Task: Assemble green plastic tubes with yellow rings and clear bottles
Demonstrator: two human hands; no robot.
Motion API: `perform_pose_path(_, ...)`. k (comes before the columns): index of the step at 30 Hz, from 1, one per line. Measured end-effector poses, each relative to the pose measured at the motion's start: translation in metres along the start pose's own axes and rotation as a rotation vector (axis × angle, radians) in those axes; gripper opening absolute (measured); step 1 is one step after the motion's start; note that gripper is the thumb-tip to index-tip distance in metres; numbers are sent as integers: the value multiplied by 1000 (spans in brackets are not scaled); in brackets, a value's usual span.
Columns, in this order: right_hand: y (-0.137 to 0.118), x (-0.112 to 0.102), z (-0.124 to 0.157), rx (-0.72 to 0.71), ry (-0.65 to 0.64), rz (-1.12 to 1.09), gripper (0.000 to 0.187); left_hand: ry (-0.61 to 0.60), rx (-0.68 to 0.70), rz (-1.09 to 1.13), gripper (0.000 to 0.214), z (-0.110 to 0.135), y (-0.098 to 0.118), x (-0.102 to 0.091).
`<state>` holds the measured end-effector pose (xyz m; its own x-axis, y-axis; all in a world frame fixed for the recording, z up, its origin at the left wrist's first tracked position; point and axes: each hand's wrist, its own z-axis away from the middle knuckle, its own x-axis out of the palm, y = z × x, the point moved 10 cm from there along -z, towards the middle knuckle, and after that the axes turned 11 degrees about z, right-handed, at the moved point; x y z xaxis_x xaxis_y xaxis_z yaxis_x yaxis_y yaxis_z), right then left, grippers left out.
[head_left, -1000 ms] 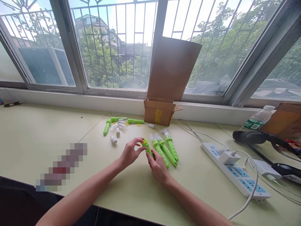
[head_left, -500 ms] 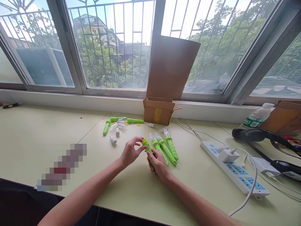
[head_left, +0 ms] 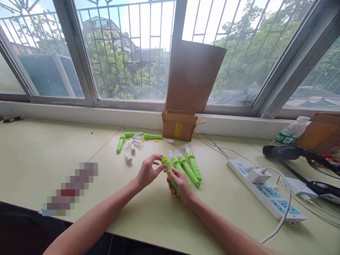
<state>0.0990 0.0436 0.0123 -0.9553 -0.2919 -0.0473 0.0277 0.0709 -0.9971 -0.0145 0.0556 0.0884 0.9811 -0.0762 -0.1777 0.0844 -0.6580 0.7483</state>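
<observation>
Head view: the right hand (head_left: 180, 185) wraps a green handle (head_left: 170, 173), hiding its lower half. The left hand (head_left: 147, 171) pinches the handle's top with thumb and fingertips; what sits under them is too small to make out. The handle is bright green and ribbed, tilted just above the table (head_left: 53, 152), beside three finished sticks (head_left: 187, 166) with clear tips.

- Left hand (head_left: 146, 173): bare, no glove, ring or watch.
- Right hand (head_left: 180, 186): bare, likewise unadorned.
- Both forearms bare to the frame edge; no sleeve shows.
- Fingers (head_left: 155, 156) slim, nails short and unpainted.
</observation>
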Motion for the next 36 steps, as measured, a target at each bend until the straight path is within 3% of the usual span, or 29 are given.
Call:
perform_pose_path(13,5,-1,-1,40,-22,-25,33,-25,-30,73,19,2,-3,4)
perform_pose_path(18,-3,-5,2,-40,108,188,32,11,-23,114,16,5,-6,0)
perform_pose_path(25,-26,-13,5,-186,252,545,18,36,49,-32,15,7,0,-2)
perform_pose_path(36,3,-8,-2,5,133,244,23,1,26,-114,18,5,0,2)
